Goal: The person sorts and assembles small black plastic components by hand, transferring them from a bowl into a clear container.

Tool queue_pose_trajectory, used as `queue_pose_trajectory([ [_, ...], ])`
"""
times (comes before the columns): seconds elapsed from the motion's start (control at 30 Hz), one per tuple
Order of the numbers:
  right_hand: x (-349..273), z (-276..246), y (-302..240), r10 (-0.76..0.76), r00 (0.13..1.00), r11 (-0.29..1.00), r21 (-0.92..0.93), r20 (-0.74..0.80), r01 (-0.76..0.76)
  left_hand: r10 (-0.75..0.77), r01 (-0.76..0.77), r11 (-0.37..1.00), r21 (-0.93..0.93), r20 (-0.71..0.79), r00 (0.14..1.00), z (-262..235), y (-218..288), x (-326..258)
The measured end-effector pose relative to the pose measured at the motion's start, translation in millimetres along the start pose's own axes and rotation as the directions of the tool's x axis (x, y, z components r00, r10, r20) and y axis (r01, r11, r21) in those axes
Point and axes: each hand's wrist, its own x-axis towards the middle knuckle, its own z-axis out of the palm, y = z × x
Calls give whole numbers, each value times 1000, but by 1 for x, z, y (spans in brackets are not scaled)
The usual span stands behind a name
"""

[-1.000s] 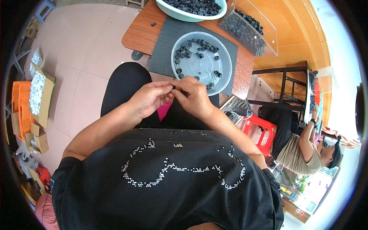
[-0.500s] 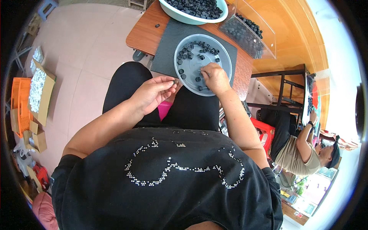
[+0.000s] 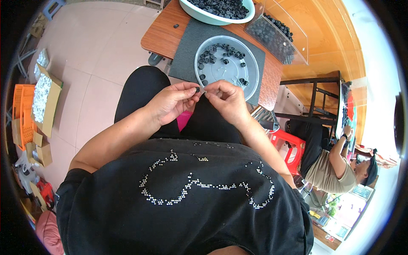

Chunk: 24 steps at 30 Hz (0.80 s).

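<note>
Between the thumb and fingers of my left hand [image 3: 175, 103] is a small round black cap [image 3: 197, 89]. My right hand [image 3: 229, 102] is closed in a pinch right beside it, fingertips almost meeting the left ones; what it pinches is too small to make out. Both hands are over my lap, at the near rim of a clear round basin [image 3: 255, 80]. Loose black caps [image 3: 208, 56] lie mostly along the basin's far and left sides, with a few small clear pieces [image 3: 222, 70] on its bottom.
Under the basin is a dark mat [image 3: 183, 63] on a wooden table [image 3: 159, 38]. Behind stand a pale green tub [image 3: 204, 18] heaped with black parts and a clear bin [image 3: 299, 46] of more. Cartons [image 3: 53, 102] and an orange crate [image 3: 26, 110] are at left; another person [image 3: 327, 172] sits right.
My right hand has come out of the basin, toward me and leftward, to meet my left hand. The left hand has stayed almost in place with the black cap.
</note>
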Motion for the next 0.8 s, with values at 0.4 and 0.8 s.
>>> queue_pose_trajectory([
  [0.4,-4,-4,-12,131,991,890,436,33,-132,8,-9,1000,20,27,1000,2,-5,-1],
  [0.8,-9,4,-10,190,966,579,774,176,-255,-29,34,998,-54,101,995,10,-7,-6],
])
